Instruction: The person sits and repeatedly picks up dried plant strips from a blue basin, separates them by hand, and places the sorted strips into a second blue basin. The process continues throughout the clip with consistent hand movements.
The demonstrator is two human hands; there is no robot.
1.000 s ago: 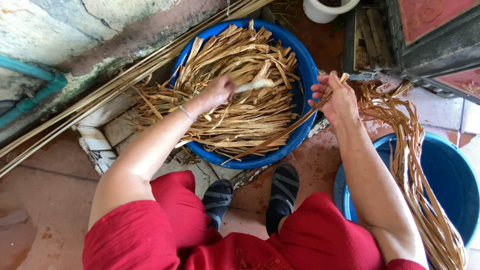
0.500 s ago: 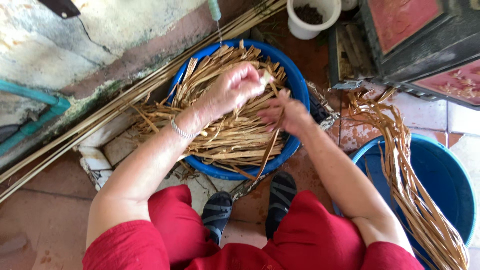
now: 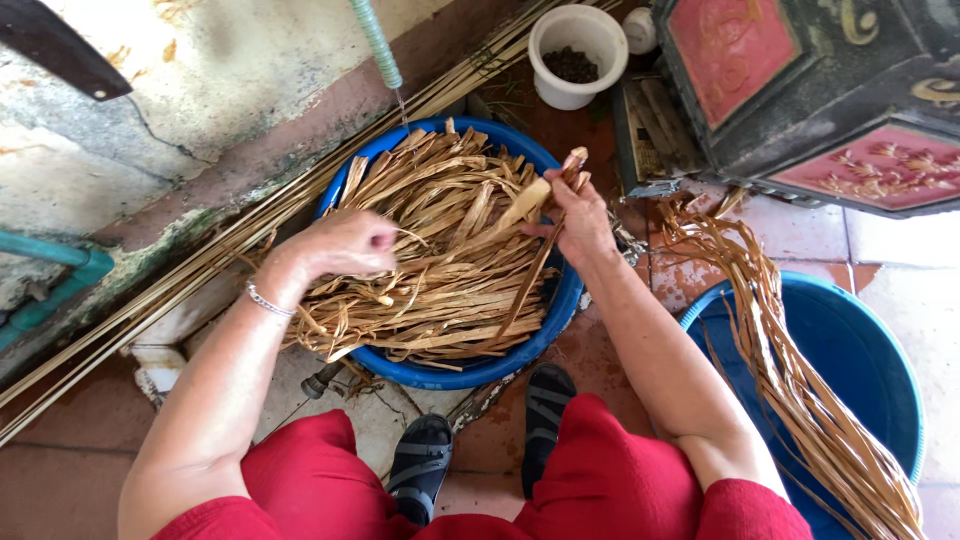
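Fingers of right hand [image 3: 580,215] pinching cane strips [image 3: 535,250], left hand [image 3: 345,243] fist in strip pile [image 3: 440,270]

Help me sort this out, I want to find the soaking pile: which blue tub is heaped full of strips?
The tub in front of the feet, under both hands. The other tub, at the right, only has a long bundle draped over its rim.

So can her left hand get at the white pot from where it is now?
Probably not without leaning: the left hand is in the strips on the near-left of the basin, while the white pot stands beyond its far rim.
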